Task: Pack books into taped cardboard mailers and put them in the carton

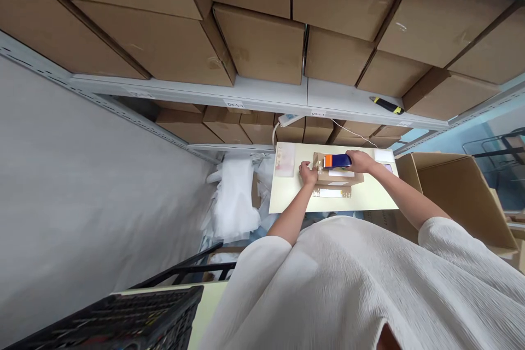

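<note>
A small brown cardboard box (322, 176) with white labels lies on the pale yellow tabletop (287, 197). My left hand (308, 173) is at its left end, fingers curled against the side and steadying it. My right hand (359, 161) is closed around a dark blue and orange tape dispenser (338, 161). The dispenser's orange end is over the box top, near its left end, where shiny clear tape shows. Along the near side of the box is another brown cardboard piece (348, 192) with a white label and shiny tape; whether it is a separate box I cannot tell.
Large cartons (262, 44) fill the shelf above the table, with a black and yellow utility knife (386, 105) on its edge. An open carton (455, 186) stands to the right. White packing bags (234, 197) lie left, and a black crate (156, 317) is at lower left.
</note>
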### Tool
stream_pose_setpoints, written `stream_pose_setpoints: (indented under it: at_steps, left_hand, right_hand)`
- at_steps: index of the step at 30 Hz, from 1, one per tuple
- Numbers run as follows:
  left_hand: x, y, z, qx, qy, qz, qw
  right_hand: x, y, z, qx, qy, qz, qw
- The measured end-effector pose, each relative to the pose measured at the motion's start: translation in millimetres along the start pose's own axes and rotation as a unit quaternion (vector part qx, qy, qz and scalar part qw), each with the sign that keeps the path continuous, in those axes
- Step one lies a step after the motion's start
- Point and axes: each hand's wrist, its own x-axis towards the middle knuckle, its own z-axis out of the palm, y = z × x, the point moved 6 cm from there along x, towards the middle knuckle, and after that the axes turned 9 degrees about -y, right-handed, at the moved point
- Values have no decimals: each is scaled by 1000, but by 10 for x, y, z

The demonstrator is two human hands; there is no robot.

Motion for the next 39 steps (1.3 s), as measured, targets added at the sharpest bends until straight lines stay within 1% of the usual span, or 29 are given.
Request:
stream_pose_setpoints:
  at_steps: [1, 3, 5, 6, 7, 8, 9, 11, 12, 14, 16, 18, 20, 23, 25, 27, 30, 32, 34, 37, 39]
  left_hand:
    - [3, 30, -2, -2, -14, 15, 1000]
    - [3, 78, 12, -5, -65, 33, 997]
    - [-14, 96, 17, 3, -119, 18, 993]
    - [-29, 116, 6, 15, -137, 13, 990]
    - [-46, 160, -13, 29, -149, 23, 988]
    - [-67, 230, -31, 45, -159, 49, 985]
    - [-95, 323, -43, 59, -170, 89, 980]
    - [-166, 518, -33, 90, -205, 171, 960]
    - [-202, 593, -8, 111, -230, 198, 946]
    - [-259, 687, 51, 169, -281, 225, 918]
    - [-288, 716, 94, 243, -312, 234, 888]
    - [-295, 708, 110, 311, -324, 238, 862]
    - [-289, 685, 114, 358, -331, 235, 841]
    - [-268, 667, 117, 398, -335, 228, 823]
    - [-250, 672, 124, 416, -337, 221, 815]
    - [-233, 685, 133, 431, -342, 216, 807]
    - [-218, 712, 144, 450, -346, 215, 795]
    - [-223, 722, 163, 463, -348, 219, 786]
    - [-239, 724, 199, 479, -350, 222, 774]
    - [-258, 723, 267, 503, -350, 219, 759]
    - [-256, 724, 302, 513, -348, 211, 755]
  right_hand:
    - [2, -2, 8, 3, -1, -1, 1000]
    - [3, -10, 20, 8, 0, -5, 1000]
    - [-1, -17, 25, 18, 7, -10, 1000]
    - [-3, -16, 26, 25, 11, -12, 1000]
    - [-6, -13, 28, 32, 14, -15, 999]
    - [-7, -7, 30, 39, 17, -18, 999]
    - [-8, 1, 32, 43, 18, -21, 999]
    - [-11, 22, 35, 43, 20, -28, 998]
    - [-13, 34, 36, 43, 21, -33, 998]
    - [-23, 54, 40, 47, 18, -46, 998]
    - [-39, 63, 48, 59, 10, -62, 996]
    - [-57, 66, 55, 61, 2, -67, 996]
    - [-68, 63, 58, 49, -2, -59, 997]
    - [-73, 52, 52, 34, -14, -57, 998]
    - [-85, 89, 40, 31, -20, -59, 998]
    - [-125, 213, 36, 29, -24, -53, 998]
    - [-257, 542, 62, 36, -15, -42, 998]
    - [-372, 774, 115, 45, -4, -45, 998]
    - [-467, 951, 190, 54, 1, -53, 997]
    - [-520, 1086, 282, 64, 5, -69, 996]
    - [-503, 1162, 317, 66, 2, -74, 995]
